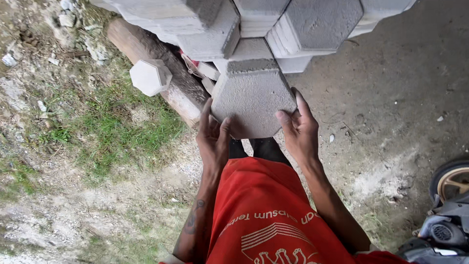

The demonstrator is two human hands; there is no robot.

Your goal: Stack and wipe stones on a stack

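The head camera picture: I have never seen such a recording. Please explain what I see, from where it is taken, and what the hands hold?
The camera sits on a person's head and looks down, so you see their own arms and red shirt. The left hand and right hand grip a grey hexagonal concrete block by its lower edges. Above it is a stack of similar blocks. One loose block rests against a wooden log. On the ground there is grass on the left, and a scooter on the right.
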